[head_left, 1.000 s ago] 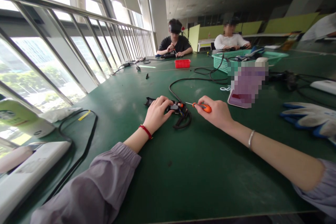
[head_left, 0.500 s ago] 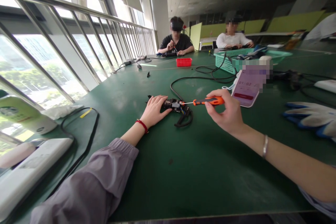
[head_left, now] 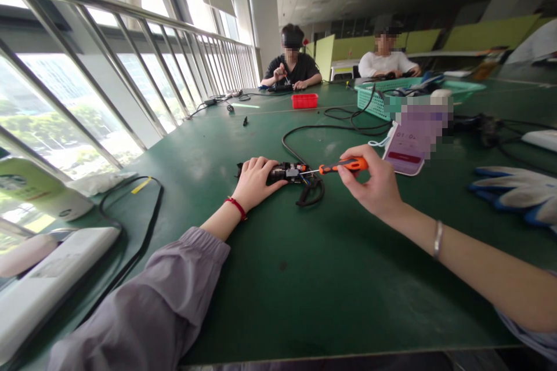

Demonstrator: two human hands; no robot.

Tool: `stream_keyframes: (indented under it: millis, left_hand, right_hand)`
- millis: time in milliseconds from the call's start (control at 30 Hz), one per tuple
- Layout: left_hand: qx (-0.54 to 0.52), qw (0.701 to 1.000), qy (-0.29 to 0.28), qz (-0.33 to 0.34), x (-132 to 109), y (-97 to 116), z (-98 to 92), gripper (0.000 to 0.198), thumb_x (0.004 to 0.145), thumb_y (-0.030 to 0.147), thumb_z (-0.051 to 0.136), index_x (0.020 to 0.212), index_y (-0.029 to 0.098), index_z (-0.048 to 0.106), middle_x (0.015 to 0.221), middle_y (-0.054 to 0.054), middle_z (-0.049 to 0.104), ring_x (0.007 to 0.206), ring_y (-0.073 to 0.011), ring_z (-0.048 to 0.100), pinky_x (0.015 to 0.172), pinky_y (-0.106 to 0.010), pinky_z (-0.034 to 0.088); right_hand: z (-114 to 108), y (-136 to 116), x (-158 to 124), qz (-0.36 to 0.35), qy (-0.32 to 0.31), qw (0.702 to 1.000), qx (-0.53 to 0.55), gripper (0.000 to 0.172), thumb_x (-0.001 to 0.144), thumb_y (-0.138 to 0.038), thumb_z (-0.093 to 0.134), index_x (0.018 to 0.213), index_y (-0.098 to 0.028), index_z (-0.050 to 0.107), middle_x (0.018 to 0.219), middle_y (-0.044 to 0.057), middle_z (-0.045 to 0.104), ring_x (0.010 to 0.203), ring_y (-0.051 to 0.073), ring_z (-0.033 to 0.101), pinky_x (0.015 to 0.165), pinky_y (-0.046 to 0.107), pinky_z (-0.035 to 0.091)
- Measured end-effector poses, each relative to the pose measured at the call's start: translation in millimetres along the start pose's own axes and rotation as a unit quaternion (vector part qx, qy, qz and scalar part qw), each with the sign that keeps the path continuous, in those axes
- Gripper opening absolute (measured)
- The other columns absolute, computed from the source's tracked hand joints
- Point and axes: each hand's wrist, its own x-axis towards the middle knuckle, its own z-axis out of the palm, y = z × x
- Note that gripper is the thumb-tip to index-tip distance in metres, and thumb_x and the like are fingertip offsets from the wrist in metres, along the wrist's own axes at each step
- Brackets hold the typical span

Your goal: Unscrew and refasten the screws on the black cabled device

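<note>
A dark, opened corded device (head_left: 287, 172), its inner parts and thin wires bare, lies on the green table. It looks like a power tool, though its exact kind is unclear. My left hand (head_left: 257, 178) is wrapped over its left part and hides that portion. Pinched in my right hand (head_left: 369, 179) is an orange-and-black screwdriver (head_left: 343, 166). Its thin shaft points left, with the tip at the right end of the device, among the wires; whether it touches a screw is too small to tell. A black cable (head_left: 322, 127) leads off behind the device.
Right of my right hand are a phone (head_left: 404, 145) and blue-white gloves (head_left: 517, 194). Farther back stand a red tray (head_left: 304, 101) and a green basket (head_left: 369, 101). A power strip (head_left: 56, 278) and bottle (head_left: 43, 191) sit at left. Two people work across the table.
The device has turned slightly under my left hand, and its short loop of cord has shifted right. The screwdriver has moved slightly and its shaft now tilts a little differently.
</note>
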Motion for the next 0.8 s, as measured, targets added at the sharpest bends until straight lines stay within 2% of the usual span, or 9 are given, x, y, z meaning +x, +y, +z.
stream_keyframes:
  millis: [133,200,333,433,500,567,667,733,800]
  left_hand:
    - [-0.011,1.000,-0.013,0.002,1.0,1.6,-3.0,0.052,0.080,0.059,0.053,0.110,0.018,0.057,0.098,-0.008,0.056,0.093,-0.0257,0.048,0.084,-0.038,0.042]
    - [-0.011,1.000,-0.012,0.002,1.2,2.6,-4.3,0.052,0.079,0.060,0.053,0.109,0.017,0.058,0.097,-0.008,0.056,0.093,-0.0254,0.048,0.083,-0.038,0.043]
    - [-0.010,1.000,-0.008,0.004,1.1,3.2,-4.7,0.051,0.079,0.059,0.054,0.108,0.017,0.058,0.096,-0.008,0.056,0.092,-0.0251,0.049,0.083,-0.038,0.043]
    - [-0.012,1.000,-0.005,0.007,0.9,2.4,-3.9,0.051,0.079,0.059,0.054,0.108,0.017,0.057,0.096,-0.008,0.056,0.092,-0.0249,0.049,0.083,-0.039,0.044]
    - [-0.014,1.000,-0.004,0.008,0.7,1.6,-3.1,0.051,0.079,0.059,0.054,0.108,0.017,0.057,0.097,-0.008,0.056,0.092,-0.0249,0.049,0.082,-0.039,0.044]
    - [-0.018,1.000,-0.003,0.008,0.6,0.9,-2.4,0.050,0.079,0.059,0.054,0.108,0.018,0.057,0.097,-0.008,0.056,0.092,-0.0247,0.049,0.082,-0.039,0.044]
    - [-0.023,1.000,-0.001,0.007,0.4,0.5,-2.2,0.049,0.079,0.059,0.053,0.107,0.019,0.057,0.097,-0.008,0.055,0.091,-0.0246,0.050,0.082,-0.039,0.044]
    - [-0.022,1.000,-0.003,0.005,0.4,0.8,-2.8,0.049,0.079,0.059,0.053,0.107,0.019,0.057,0.096,-0.008,0.055,0.091,-0.0248,0.050,0.081,-0.039,0.044]
    - [-0.018,1.000,-0.005,0.003,0.5,1.7,-3.9,0.049,0.079,0.059,0.053,0.107,0.019,0.057,0.096,-0.008,0.055,0.091,-0.0248,0.051,0.081,-0.038,0.044]
  right_hand:
    - [-2.7,1.1,1.7,0.018,-0.018,1.000,0.005,0.014,0.085,-0.032,0.048,0.081,-0.021,0.057,0.059,-0.002,0.054,0.046,0.011,0.046,0.047,0.025,0.035]
    - [-2.5,2.4,2.1,0.016,-0.010,0.999,0.030,0.011,0.082,-0.026,0.050,0.089,-0.022,0.056,0.065,-0.002,0.056,0.052,0.012,0.051,0.052,0.026,0.040]
    - [-0.4,3.1,2.5,0.042,-0.009,0.995,0.093,0.033,0.075,-0.023,0.054,0.107,-0.022,0.047,0.078,0.000,0.058,0.063,0.014,0.056,0.060,0.028,0.044]
    - [0.1,2.1,2.9,0.102,-0.022,0.993,0.062,0.017,0.079,-0.034,0.055,0.092,-0.021,0.054,0.064,-0.003,0.053,0.050,0.011,0.047,0.051,0.026,0.037]
    - [0.3,2.2,3.2,0.125,-0.028,0.990,0.057,0.017,0.082,-0.038,0.053,0.081,-0.020,0.056,0.058,-0.004,0.050,0.047,0.010,0.043,0.049,0.026,0.034]
    - [1.0,3.5,3.3,0.124,-0.023,0.988,0.092,0.015,0.079,-0.033,0.056,0.088,-0.021,0.054,0.062,-0.004,0.051,0.051,0.011,0.047,0.050,0.025,0.038]
    - [2.4,5.7,3.5,0.120,-0.006,0.981,0.152,0.038,0.072,-0.025,0.061,0.106,-0.023,0.045,0.075,-0.003,0.055,0.060,0.013,0.054,0.052,0.025,0.043]
    - [2.6,5.6,3.4,0.149,-0.018,0.976,0.156,0.030,0.076,-0.030,0.059,0.102,-0.022,0.048,0.064,-0.005,0.052,0.052,0.012,0.053,0.047,0.024,0.041]
    - [2.4,4.3,3.3,0.192,-0.052,0.969,0.149,0.021,0.082,-0.040,0.053,0.089,-0.021,0.053,0.046,-0.009,0.040,0.037,0.010,0.042,0.040,0.024,0.035]
